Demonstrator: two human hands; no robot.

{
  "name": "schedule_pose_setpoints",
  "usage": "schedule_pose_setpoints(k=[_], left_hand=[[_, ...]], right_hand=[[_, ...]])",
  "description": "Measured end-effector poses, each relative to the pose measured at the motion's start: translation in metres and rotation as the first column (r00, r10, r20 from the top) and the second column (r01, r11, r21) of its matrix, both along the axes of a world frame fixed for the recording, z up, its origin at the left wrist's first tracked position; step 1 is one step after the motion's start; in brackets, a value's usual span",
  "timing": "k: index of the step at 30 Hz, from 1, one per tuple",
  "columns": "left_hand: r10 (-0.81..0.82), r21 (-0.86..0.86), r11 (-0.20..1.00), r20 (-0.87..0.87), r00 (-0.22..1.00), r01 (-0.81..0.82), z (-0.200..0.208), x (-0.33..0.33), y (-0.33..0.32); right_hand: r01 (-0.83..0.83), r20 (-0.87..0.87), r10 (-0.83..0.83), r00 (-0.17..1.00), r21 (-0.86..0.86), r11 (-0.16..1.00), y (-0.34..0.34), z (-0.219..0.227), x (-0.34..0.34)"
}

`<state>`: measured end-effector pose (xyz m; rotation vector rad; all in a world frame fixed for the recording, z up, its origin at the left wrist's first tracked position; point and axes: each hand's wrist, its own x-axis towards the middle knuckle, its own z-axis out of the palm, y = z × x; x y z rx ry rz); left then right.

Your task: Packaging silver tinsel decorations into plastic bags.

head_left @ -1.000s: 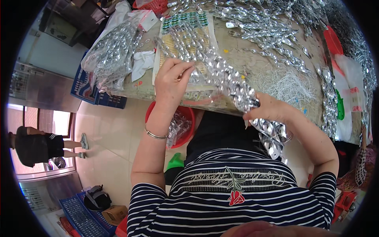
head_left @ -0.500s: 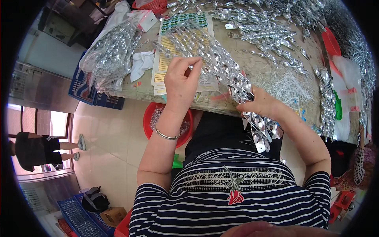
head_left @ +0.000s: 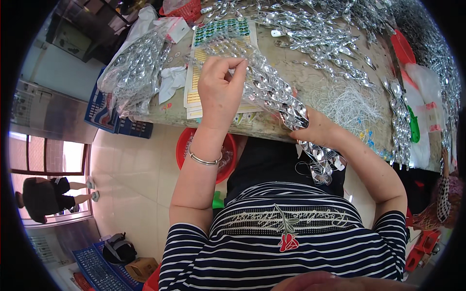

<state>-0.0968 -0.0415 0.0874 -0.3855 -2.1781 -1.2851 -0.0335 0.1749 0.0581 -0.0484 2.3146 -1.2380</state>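
navy-white striped shirt (head_left: 257, 245); red rose motif (head_left: 288, 242); silver bangle (head_left: 203, 161)

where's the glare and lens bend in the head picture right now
In the head view, bright glints cover the strips in the right hand; the window looks washed out; the table edge bows; the corners go black.

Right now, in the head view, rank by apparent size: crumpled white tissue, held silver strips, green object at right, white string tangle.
1. Held silver strips
2. White string tangle
3. Crumpled white tissue
4. Green object
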Motion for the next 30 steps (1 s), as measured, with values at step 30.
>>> schedule_pose_setpoints(k=[30], left_hand=[[-0.030, -0.083, 0.996, -0.157, 0.987, 0.017, -0.032, 0.020, 0.014]], right_hand=[[-0.011, 0.014, 0.013, 1.000, -0.108, 0.994, -0.024, -0.020, -0.040]])
